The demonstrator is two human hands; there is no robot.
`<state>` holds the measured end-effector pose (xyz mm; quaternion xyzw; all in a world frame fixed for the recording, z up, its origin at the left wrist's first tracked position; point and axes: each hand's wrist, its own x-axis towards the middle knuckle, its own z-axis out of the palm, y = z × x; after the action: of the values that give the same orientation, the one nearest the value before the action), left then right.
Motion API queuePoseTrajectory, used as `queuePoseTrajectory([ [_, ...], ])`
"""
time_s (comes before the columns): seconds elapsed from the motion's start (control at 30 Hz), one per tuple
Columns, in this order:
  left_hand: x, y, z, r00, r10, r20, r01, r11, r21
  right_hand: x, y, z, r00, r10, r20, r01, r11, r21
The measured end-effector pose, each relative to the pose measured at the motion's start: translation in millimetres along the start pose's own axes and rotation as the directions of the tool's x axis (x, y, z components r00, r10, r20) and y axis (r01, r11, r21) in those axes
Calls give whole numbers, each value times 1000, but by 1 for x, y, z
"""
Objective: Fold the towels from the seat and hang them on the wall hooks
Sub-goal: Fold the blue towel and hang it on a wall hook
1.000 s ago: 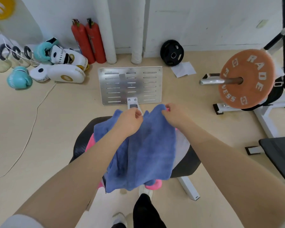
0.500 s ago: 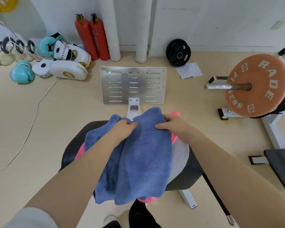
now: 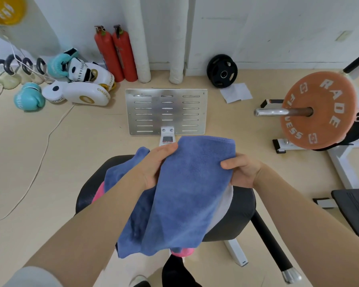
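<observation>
Blue towel point(image 3: 187, 191) hangs above the seat point(image 3: 236, 220), both hands' fingers point(image 3: 229, 163) gripping its edges.

walls white point(image 3: 257, 27) | floor beige point(image 3: 50, 172) | two red extinguishers point(image 3: 115, 52) | orange plate point(image 3: 319, 109)

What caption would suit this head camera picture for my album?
Both hands, left and right, hold a blue towel above a black seat with pink and white towels beneath.
</observation>
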<state>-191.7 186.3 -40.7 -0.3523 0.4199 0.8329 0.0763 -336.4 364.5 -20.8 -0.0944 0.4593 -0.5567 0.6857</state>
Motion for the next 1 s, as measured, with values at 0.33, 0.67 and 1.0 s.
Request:
queuePoseTrajectory([
  [0.33,-9,13,-2,991,-106,85,106,994,2,11,-20,19,981,-111,159,137,977,-161],
  [0.67,-14,19,6,988,147,47,-150,986,74,3,-32,23,961,-277,-22,248,893,-375],
  [1.0,-20,26,13,895,420,-153,-382,896,225,-2,-43,27,838,-521,-161,33,342,-939],
])
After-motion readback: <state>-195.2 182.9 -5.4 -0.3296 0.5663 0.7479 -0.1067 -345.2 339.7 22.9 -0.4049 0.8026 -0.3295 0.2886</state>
